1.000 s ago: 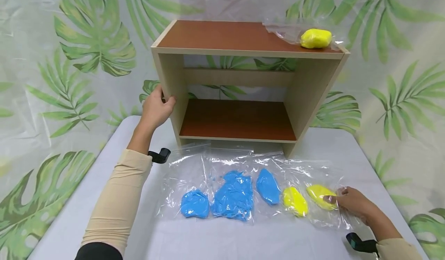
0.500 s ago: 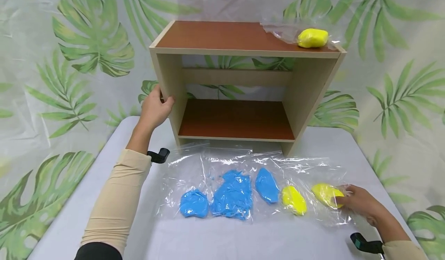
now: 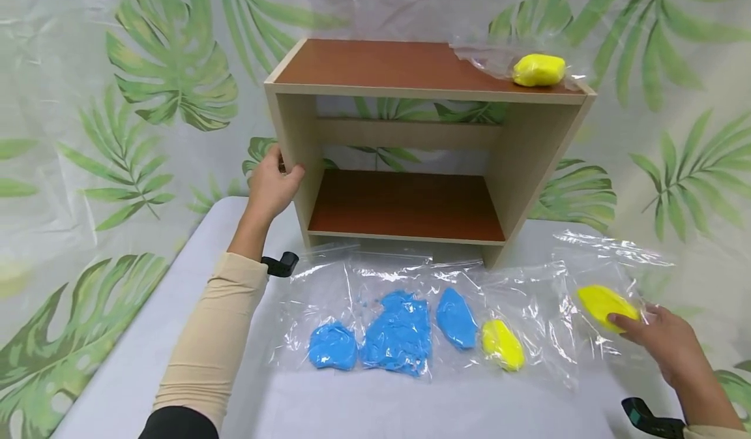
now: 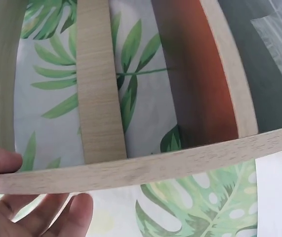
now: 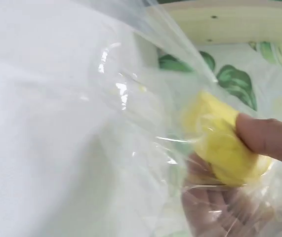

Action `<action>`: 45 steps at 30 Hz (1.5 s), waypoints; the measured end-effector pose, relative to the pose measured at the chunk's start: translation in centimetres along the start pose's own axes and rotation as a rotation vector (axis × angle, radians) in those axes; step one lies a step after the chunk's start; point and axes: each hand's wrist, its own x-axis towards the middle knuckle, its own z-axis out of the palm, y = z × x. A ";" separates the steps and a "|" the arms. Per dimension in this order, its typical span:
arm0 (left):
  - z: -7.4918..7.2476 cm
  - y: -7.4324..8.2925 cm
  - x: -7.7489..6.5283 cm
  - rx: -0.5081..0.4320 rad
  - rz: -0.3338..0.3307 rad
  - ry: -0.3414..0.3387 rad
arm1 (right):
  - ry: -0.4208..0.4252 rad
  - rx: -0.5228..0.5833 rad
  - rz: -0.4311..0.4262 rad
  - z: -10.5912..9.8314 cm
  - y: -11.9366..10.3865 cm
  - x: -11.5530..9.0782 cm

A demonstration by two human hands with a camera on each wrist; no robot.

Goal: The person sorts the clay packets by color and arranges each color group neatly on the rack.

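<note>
My left hand (image 3: pixel 272 183) grips the left side panel of a small wooden shelf (image 3: pixel 384 90), thumb on the inner side and fingers outside, as the left wrist view shows around the panel edge (image 4: pixel 131 170). With my right hand (image 3: pixel 665 341) I hold a clear zip bag with a yellow clay lump (image 3: pixel 604 303) above the table's right part; thumb and fingers pinch the lump through the plastic (image 5: pixel 224 143). Another bagged yellow lump (image 3: pixel 502 345) lies on the table, beside bagged blue clay pieces (image 3: pixel 457 318) in a row before the shelf.
On the shelf's top right corner sits one more bagged yellow lump (image 3: pixel 538 70). The shelf has a brown lower board (image 3: pixel 405 205) and an open back. A white-covered table (image 3: pixel 446 413) lies below, with a leaf-print sheet (image 3: pixel 176 60) hanging behind.
My right hand has lifted the bagged yellow lump off the row and carried it to the right. The left hand keeps its grip on the shelf; the view has shifted slightly.
</note>
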 end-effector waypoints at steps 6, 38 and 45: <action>0.5 0.0 -0.2 -0.046 0.022 0.033 | 0.144 0.137 0.062 -0.2 0.3 0.0; 2.0 -0.8 0.1 -0.069 0.100 0.188 | 0.203 0.174 -0.279 1.3 -5.1 -3.4; 1.8 -1.2 0.0 -0.133 0.085 0.212 | 0.211 0.158 -0.344 2.0 -5.6 -3.8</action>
